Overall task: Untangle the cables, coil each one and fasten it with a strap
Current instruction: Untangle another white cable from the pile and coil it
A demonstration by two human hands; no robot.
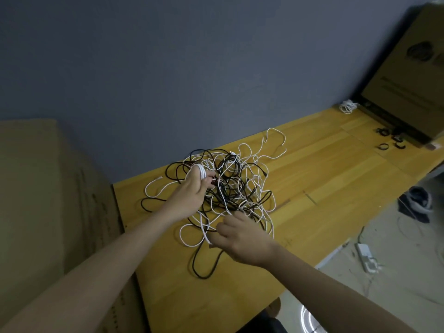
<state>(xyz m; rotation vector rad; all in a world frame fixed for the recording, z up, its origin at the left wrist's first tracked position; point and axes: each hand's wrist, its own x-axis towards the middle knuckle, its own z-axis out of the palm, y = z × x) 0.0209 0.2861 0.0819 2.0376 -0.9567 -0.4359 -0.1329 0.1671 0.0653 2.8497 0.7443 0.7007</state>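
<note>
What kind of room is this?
Probably a storeroom or makeshift workspace: a yellow wooden tabletop against a bare grey wall, large brown cardboard boxes beside it, and a white power strip on the dusty floor.

Storeroom-like room: wooden table, cardboard boxes, bare wall.

Two bare arms are seen, with no sleeves on them as far as the picture's near edge. No watch, ring or glove is worn on the left hand or the right hand. Red is seen at the left hand's fingertips, perhaps painted nails.
</note>
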